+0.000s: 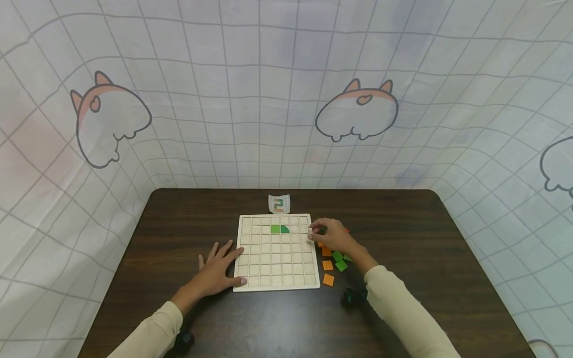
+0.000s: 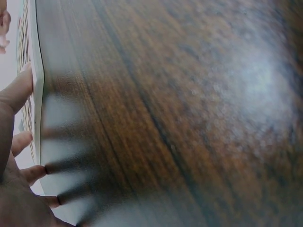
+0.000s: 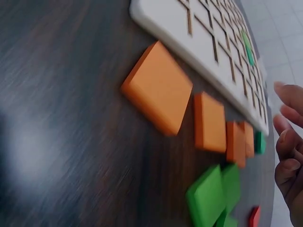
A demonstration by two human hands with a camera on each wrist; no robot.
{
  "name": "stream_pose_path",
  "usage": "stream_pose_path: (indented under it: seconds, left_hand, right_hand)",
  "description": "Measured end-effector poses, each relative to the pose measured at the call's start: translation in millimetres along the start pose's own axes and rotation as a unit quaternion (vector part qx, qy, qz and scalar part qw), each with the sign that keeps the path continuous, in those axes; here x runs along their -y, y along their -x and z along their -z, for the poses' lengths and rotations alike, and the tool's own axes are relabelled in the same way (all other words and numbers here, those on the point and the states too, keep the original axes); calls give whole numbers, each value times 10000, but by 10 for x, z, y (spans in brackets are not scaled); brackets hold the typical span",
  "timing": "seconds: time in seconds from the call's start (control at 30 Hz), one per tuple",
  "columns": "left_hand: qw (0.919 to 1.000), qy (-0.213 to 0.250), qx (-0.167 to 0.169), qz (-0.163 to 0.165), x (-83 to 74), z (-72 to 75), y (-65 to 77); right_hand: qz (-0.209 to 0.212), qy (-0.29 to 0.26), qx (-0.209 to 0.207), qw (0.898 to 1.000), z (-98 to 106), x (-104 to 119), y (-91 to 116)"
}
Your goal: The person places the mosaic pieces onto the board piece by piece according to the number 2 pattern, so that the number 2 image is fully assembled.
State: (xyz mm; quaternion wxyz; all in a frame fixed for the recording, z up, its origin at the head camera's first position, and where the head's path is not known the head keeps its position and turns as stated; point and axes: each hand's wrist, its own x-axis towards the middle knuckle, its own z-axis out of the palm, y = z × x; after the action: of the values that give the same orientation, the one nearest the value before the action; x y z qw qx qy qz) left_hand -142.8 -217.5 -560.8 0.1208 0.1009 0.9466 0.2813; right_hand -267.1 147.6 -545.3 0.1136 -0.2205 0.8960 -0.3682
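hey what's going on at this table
A person's left hand rests on the left edge of a square cream grid board, while the right hand hovers by its right edge; whether it holds anything is unclear. A light green square tile and a dark green rounded tile sit side by side on the board. Loose orange square tiles and bright green tiles lie to its right.

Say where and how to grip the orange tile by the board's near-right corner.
Probably pinch the orange tile by opposite edges, from above right: it lies flat, thick-sided, with table showing between it and the board.
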Motion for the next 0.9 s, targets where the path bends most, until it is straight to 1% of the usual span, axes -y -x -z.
stream_pose_path:
  seconds: [0.2,0.37,0.67,0.9]
  left_hand:
    - [10000,-30,-46,-47,5,5,3]
    - [10000,-34,-30,-36,18,6,5]
    - [10000,-38,-14,-52,20,-1,9]
    - [10000,-2,-17,-58,20,-7,4]
  right_hand:
    - [-211,355,-190,9990,71,-114,184]
    - [-298,508,-181,9981,87,-184,274]
    - [-307,552,-244,9977,10,-312,318]
    - [-343,593,-387,9969,-26,-307,312]
